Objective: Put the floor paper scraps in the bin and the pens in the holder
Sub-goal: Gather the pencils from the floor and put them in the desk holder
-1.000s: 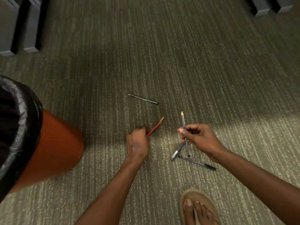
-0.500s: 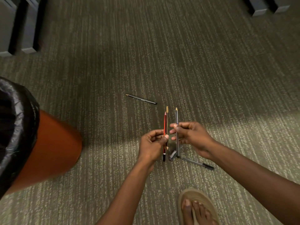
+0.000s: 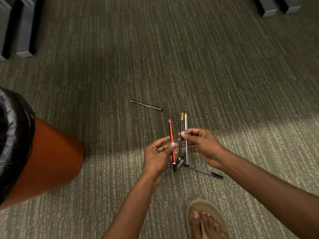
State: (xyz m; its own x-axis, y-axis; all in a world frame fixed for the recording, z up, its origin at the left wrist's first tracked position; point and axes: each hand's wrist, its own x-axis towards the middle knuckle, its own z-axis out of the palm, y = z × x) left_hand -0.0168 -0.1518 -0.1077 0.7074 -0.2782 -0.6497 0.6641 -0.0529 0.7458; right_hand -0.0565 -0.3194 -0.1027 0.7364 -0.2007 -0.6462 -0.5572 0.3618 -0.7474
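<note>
Grey carpet (image 3: 172,57) carries an orange bin (image 3: 48,161) lined with a black bag (image 3: 13,135); its inside is hidden. A red pencil (image 3: 171,133) is pinched by the left hand (image 3: 158,156), two pencils (image 3: 183,123) by the right hand (image 3: 202,145).

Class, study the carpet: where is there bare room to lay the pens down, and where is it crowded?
Bare carpet stretches beyond the lone grey pencil, up to the grey furniture bases at both far corners. Another bare strip lies between the orange bin and the left hand. It is crowded beneath the right hand, where a clear ballpoint pen lies, near the sandalled foot.
</note>
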